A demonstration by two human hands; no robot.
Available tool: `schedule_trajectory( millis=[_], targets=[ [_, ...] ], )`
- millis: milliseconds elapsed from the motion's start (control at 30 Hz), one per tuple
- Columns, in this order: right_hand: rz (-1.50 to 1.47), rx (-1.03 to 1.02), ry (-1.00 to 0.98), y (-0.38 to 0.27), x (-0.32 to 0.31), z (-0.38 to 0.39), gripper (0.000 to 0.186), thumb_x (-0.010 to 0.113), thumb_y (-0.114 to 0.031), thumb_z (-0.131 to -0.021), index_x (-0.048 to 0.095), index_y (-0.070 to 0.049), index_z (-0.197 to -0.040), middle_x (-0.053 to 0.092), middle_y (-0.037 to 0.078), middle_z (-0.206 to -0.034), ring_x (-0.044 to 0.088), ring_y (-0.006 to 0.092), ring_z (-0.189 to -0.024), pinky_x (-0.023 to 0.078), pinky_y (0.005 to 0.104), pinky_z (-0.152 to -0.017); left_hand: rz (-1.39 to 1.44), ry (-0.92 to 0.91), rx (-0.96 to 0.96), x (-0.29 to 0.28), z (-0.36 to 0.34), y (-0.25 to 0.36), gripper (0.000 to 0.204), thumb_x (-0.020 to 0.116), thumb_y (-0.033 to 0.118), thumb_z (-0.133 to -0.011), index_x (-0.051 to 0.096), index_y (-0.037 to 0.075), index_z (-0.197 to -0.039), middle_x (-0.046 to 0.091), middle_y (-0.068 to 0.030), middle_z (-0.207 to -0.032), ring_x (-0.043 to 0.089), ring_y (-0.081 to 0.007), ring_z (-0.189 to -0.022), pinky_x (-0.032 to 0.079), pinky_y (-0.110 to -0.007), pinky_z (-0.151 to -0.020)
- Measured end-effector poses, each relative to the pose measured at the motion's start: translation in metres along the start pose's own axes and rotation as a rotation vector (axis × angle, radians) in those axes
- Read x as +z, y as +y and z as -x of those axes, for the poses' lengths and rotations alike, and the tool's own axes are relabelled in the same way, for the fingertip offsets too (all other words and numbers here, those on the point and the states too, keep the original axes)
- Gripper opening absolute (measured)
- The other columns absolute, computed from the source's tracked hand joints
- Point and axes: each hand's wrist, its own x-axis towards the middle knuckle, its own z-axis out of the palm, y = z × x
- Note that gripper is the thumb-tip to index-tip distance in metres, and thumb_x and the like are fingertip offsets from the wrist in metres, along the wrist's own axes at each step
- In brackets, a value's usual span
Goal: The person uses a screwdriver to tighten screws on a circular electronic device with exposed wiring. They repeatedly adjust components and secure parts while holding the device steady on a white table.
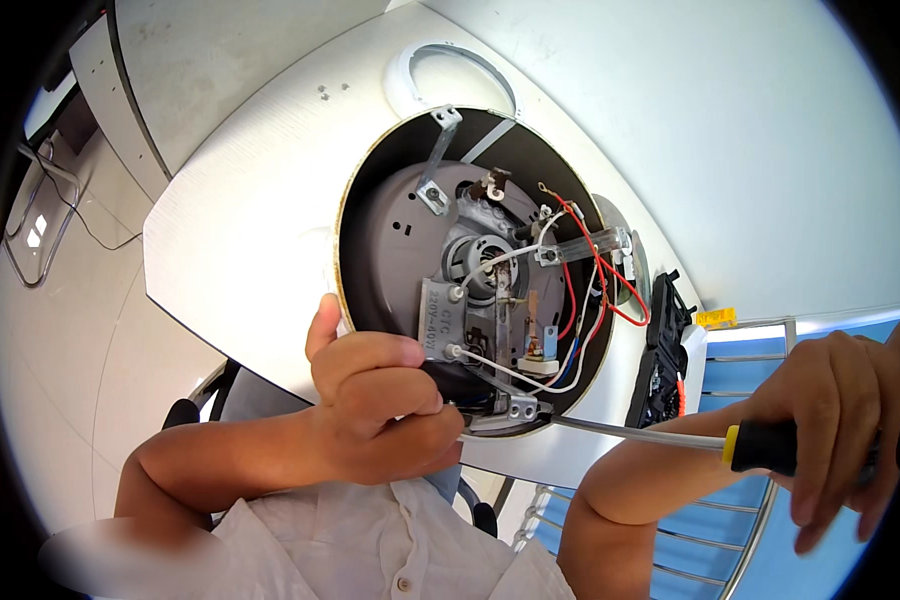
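Note:
An opened rice cooker body (390, 240), a round metal shell with its underside up, rests on the white table. My left hand (385, 400) is closed around its near left rim, thumb outside and fingers curled inward. Beside those fingers sits a grey rectangular component (442, 320) with white wires. My right hand (840, 430) grips a screwdriver (640, 431) by its black and yellow handle. The shaft points left, and its tip meets a metal bracket (520, 407) at the near rim. Red, white and blue wires (610, 290) loop over the right side of the shell.
Behind the shell lies a white ring (405, 75), with several small metal pieces (325, 93) to its left. A black tool case (660, 350) stands open on the right, near a yellow item (715, 317). A blue panel with metal rails (740, 375) is beyond the table (230, 210).

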Motion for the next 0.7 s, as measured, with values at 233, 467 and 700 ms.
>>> schedule_trajectory(
  millis=[233, 467, 700],
  targets=[
    [0.648, -0.203, 0.466, 0.023, 0.05, 0.003, 0.012, 0.057, -0.01, -0.084, 0.048, -0.005, -0.091, 0.051, 0.013, -0.102, 0.051, 0.0305, -0.095, 0.049, 0.0424, -0.077, 0.002, -0.014, -0.004, -0.001, -0.001, 0.001, 0.02, 0.066, 0.019, -0.049, 0.053, 0.021, -0.065, 0.042, 0.0032, -0.081, 0.047, -0.0194, -0.087, 0.014, -0.049, -0.105],
    [0.089, -0.053, 0.175, 0.001, 0.026, -0.008, 0.008, 0.054, -0.01, -0.086, 0.048, -0.006, -0.089, 0.052, 0.013, -0.102, 0.053, 0.0305, -0.094, 0.05, 0.0419, -0.077, 0.004, -0.036, -0.007, -0.003, 0.0, 0.0, 0.021, 0.066, 0.018, -0.049, 0.053, 0.021, -0.066, 0.042, 0.0032, -0.081, 0.047, -0.0195, -0.089, 0.014, -0.049, -0.105],
    [-0.228, 0.035, -0.33, 0.005, -0.013, -0.015, 0.006, 0.052, -0.009, -0.088, 0.047, -0.006, -0.088, 0.053, 0.013, -0.102, 0.055, 0.0305, -0.093, 0.051, 0.0414, -0.076, 0.016, -0.044, -0.002, -0.003, 0.001, 0.0, 0.021, 0.066, 0.019, -0.049, 0.054, 0.021, -0.066, 0.042, 0.0032, -0.081, 0.047, -0.0194, -0.089, 0.013, -0.049, -0.105]
  ],
)
